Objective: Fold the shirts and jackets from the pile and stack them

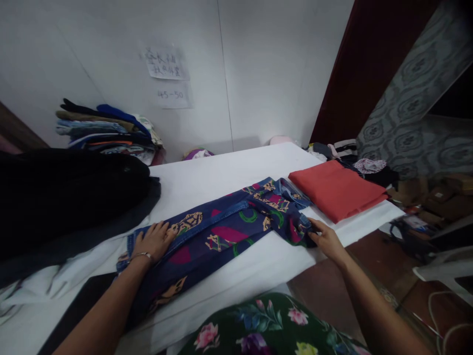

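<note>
A dark blue patterned shirt (229,222) with a denim collar lies lengthwise across the white table, folded narrow, its collar to the right. My left hand (155,241) rests flat on its left end, fingers spread, a bracelet at the wrist. At the other end my right hand (325,239) pinches the cuff of a short sleeve, thumb and fingers closed on the cloth near the table's front edge. Just beyond that sleeve sits a folded red-orange cloth (338,190), touched by neither hand.
Black garments (74,197) are heaped on the left of the white table (207,170). A stack of folded clothes (111,130) stands behind them by the wall. Paper notes (166,64) hang there. More clothes and boxes (443,199) lie at the right.
</note>
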Demonstrator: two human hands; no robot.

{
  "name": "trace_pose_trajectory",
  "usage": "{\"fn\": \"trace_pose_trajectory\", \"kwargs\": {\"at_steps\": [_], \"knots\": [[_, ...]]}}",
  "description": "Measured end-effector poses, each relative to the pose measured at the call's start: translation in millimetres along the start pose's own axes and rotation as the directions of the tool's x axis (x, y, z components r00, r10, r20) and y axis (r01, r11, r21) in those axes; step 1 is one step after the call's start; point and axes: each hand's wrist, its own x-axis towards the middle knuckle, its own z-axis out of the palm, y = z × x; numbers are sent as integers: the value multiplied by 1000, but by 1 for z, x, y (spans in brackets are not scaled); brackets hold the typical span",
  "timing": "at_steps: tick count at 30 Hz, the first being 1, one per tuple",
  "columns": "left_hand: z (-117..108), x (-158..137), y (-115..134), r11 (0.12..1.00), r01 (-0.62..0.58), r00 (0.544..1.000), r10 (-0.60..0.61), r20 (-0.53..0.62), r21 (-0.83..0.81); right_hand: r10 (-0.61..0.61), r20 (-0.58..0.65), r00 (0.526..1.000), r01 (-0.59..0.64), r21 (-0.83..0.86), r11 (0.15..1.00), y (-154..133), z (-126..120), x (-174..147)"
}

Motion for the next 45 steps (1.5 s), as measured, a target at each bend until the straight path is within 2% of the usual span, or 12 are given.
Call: {"fn": "trace_pose_trajectory", "kwargs": {"at_steps": [5, 9, 12, 16, 18, 24, 26, 29, 31, 34, 41, 45], "knots": [[-5, 3, -4, 997, 15, 1000, -15, 2, -70, -280, -165, 946, 272, -72, 960, -43, -32, -9], [-30, 2, 7, 976, 10, 1000, -16, -24, -217, -577, -242, 780, 567, -118, 815, -92, -55, -13], [-56, -11, 40, 923, -180, 972, 113, -206, -341, -679, -246, 692, 667, -142, 732, -125, -59, -8], [-82, -49, 109, 671, -520, 850, 345, -398, -529, -753, -160, 639, 737, -155, 658, -158, -49, 2], [-88, -74, 142, 545, -574, 818, 408, -405, -611, -726, -145, 672, 718, -114, 687, -170, -41, 3], [-84, -130, 189, 75, -437, 772, 542, -332, -896, -373, 6, 928, 345, 364, 865, -191, -15, -17], [-80, -138, 192, -77, -333, 778, 541, -319, -940, -399, 147, 905, 269, 529, 805, -194, -6, -23], [-76, -143, 191, -192, -191, 813, 519, -265, -963, -579, 305, 756, 267, 663, 699, -198, 6, -25], [-74, -144, 190, -191, -134, 864, 459, -209, -972, -645, 331, 689, 284, 695, 660, -199, 14, -23], [-76, -142, 186, -110, -132, 931, 329, -161, -985, -662, 258, 704, 327, 710, 624, -193, 24, -18], [-87, -135, 163, 50, -250, 962, 123, -242, -967, -289, 134, 948, 163, 573, 803, -119, 49, 6], [-95, -133, 157, 111, -296, 955, 35, -294, -949, -81, 170, 982, -20, 523, 852, -79, 64, 43]]}}
